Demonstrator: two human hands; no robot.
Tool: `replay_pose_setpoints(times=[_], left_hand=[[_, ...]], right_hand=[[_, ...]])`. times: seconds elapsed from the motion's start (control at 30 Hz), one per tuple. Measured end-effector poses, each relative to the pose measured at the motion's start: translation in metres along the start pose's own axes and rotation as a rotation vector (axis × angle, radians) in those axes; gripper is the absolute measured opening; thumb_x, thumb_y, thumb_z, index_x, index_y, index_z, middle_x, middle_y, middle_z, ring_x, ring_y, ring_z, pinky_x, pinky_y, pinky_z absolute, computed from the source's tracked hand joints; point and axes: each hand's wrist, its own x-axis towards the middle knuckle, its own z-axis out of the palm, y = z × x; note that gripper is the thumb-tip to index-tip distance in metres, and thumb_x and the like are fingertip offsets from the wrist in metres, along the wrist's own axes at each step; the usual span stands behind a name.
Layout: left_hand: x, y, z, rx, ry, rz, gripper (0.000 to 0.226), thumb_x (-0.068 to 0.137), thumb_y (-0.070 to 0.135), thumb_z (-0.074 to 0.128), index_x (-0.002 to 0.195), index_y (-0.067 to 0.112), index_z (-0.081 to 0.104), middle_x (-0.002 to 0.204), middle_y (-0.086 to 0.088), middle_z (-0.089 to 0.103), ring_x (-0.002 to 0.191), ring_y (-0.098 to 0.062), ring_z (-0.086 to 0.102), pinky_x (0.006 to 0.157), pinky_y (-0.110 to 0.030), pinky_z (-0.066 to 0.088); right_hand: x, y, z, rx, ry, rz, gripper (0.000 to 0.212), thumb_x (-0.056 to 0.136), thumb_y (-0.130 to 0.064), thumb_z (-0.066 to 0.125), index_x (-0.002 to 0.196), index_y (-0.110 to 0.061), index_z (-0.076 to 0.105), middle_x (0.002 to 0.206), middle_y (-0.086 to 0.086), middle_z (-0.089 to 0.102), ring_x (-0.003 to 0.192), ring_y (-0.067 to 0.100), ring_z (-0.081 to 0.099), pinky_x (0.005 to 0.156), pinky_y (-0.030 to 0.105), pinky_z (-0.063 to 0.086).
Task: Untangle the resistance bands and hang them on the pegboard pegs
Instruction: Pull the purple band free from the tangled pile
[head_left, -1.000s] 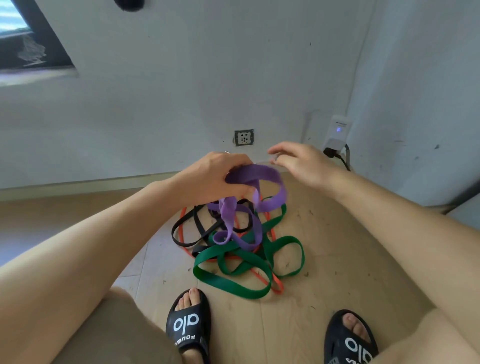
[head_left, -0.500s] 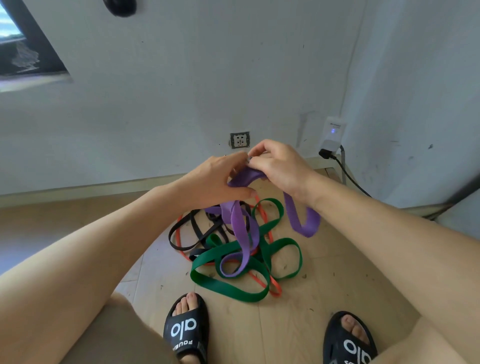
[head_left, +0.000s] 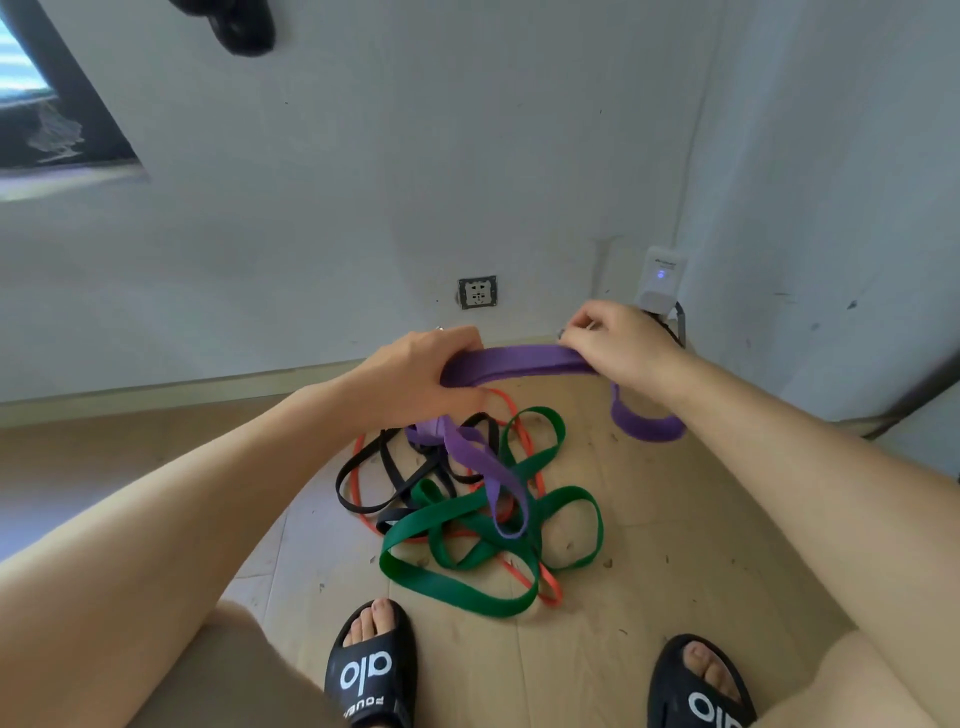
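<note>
Purple band (head_left: 519, 359), now stretched wider between left hand (head_left: 421, 376), right hand (head_left: 621, 343)

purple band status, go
Left hand and right hand both grip purple band. Its tail runs down into green band pile. Nothing hung.

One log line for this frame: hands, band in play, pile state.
left hand: grips purple band | right hand: grips same band | green band, orange band, black band: tangled on floor | hung: none seen
</note>
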Motion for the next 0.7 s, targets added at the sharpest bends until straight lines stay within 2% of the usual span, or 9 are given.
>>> replay_pose_setpoints(times=[0.07, 0.17, 0.27, 0.33, 0.4, 0.47, 0.57, 0.63, 0.7], left_hand=[[0.002, 0.007, -0.004, 0.012, 0.059, 0.053, 0.022, 0.09, 0.04, 0.07, 0.101, 0.028, 0.056, 0.087, 0.01, 0.062, 0.078, -0.013, 0.06, 0.074, -0.041, 0.054], [0.003, 0.015, -0.005, 0.024, 0.126, 0.134, 0.024, 0.085, 0.045, 0.066, 0.103, 0.036, 0.053, 0.091, 0.018, 0.057, 0.086, -0.01, 0.056, 0.077, -0.044, 0.053], [0.005, 0.02, -0.005, 0.006, 0.193, 0.151, 0.027, 0.084, 0.045, 0.068, 0.104, 0.033, 0.054, 0.094, 0.017, 0.057, 0.091, -0.012, 0.057, 0.078, -0.043, 0.053], [0.004, 0.018, -0.006, -0.021, 0.205, 0.109, 0.025, 0.084, 0.042, 0.073, 0.096, 0.031, 0.054, 0.092, 0.013, 0.06, 0.09, -0.015, 0.059, 0.078, -0.04, 0.052], [0.002, 0.013, -0.006, -0.06, 0.151, 0.062, 0.022, 0.083, 0.03, 0.076, 0.09, 0.03, 0.055, 0.09, 0.008, 0.062, 0.087, -0.018, 0.059, 0.079, -0.038, 0.05], [0.0, 0.012, -0.005, -0.115, 0.072, 0.01, 0.021, 0.081, 0.022, 0.077, 0.089, 0.023, 0.057, 0.089, 0.0, 0.063, 0.083, -0.02, 0.059, 0.077, -0.036, 0.05], [0.003, 0.007, 0.003, -0.083, 0.013, -0.072, 0.021, 0.079, 0.023, 0.077, 0.09, 0.027, 0.059, 0.087, 0.0, 0.064, 0.077, -0.018, 0.061, 0.074, -0.035, 0.052], [0.004, -0.006, 0.01, -0.033, -0.092, -0.156, 0.021, 0.079, 0.025, 0.074, 0.095, 0.018, 0.062, 0.087, -0.003, 0.07, 0.079, -0.021, 0.069, 0.074, -0.043, 0.06], [0.003, -0.018, 0.015, -0.058, -0.142, -0.21, 0.017, 0.084, 0.019, 0.072, 0.094, 0.013, 0.06, 0.083, -0.003, 0.072, 0.075, -0.023, 0.071, 0.069, -0.038, 0.06]], right_hand=[[-0.003, -0.001, 0.006, -0.007, -0.111, -0.028, 0.023, 0.101, -0.028, 0.047, 0.108, -0.022, 0.069, 0.105, -0.004, 0.069, 0.105, 0.018, 0.062, 0.095, 0.039, 0.048], [-0.009, -0.024, 0.017, 0.257, -0.174, -0.084, 0.03, 0.099, -0.032, 0.043, 0.099, -0.025, 0.072, 0.105, -0.001, 0.072, 0.108, 0.019, 0.064, 0.105, 0.044, 0.045], [-0.01, -0.039, 0.028, 0.389, -0.153, -0.119, 0.037, 0.092, -0.041, 0.041, 0.091, -0.019, 0.071, 0.1, 0.004, 0.074, 0.102, 0.024, 0.067, 0.099, 0.047, 0.049], [-0.012, -0.043, 0.027, 0.336, -0.094, -0.159, 0.033, 0.097, -0.037, 0.045, 0.081, -0.016, 0.065, 0.08, 0.0, 0.07, 0.081, 0.017, 0.063, 0.082, 0.041, 0.051], [-0.011, -0.044, 0.023, 0.289, -0.013, -0.21, 0.025, 0.099, -0.029, 0.055, 0.078, -0.016, 0.06, 0.057, -0.008, 0.057, 0.057, 0.008, 0.051, 0.064, 0.03, 0.042], [-0.012, -0.05, 0.02, 0.29, 0.004, -0.241, 0.017, 0.096, -0.026, 0.061, 0.081, -0.018, 0.061, 0.043, -0.013, 0.05, 0.045, 0.002, 0.044, 0.057, 0.024, 0.035], [-0.013, -0.065, 0.019, 0.41, 0.027, -0.263, 0.014, 0.093, -0.023, 0.067, 0.08, -0.019, 0.063, 0.048, -0.013, 0.053, 0.049, 0.002, 0.046, 0.058, 0.021, 0.039], [-0.012, -0.071, 0.011, 0.582, 0.128, -0.247, 0.017, 0.089, -0.024, 0.071, 0.075, -0.02, 0.063, 0.058, -0.01, 0.057, 0.058, 0.007, 0.053, 0.06, 0.024, 0.045], [-0.009, -0.065, -0.002, 0.586, 0.22, -0.269, 0.02, 0.087, -0.027, 0.073, 0.072, -0.021, 0.061, 0.055, -0.014, 0.056, 0.057, 0.006, 0.053, 0.059, 0.023, 0.045]])
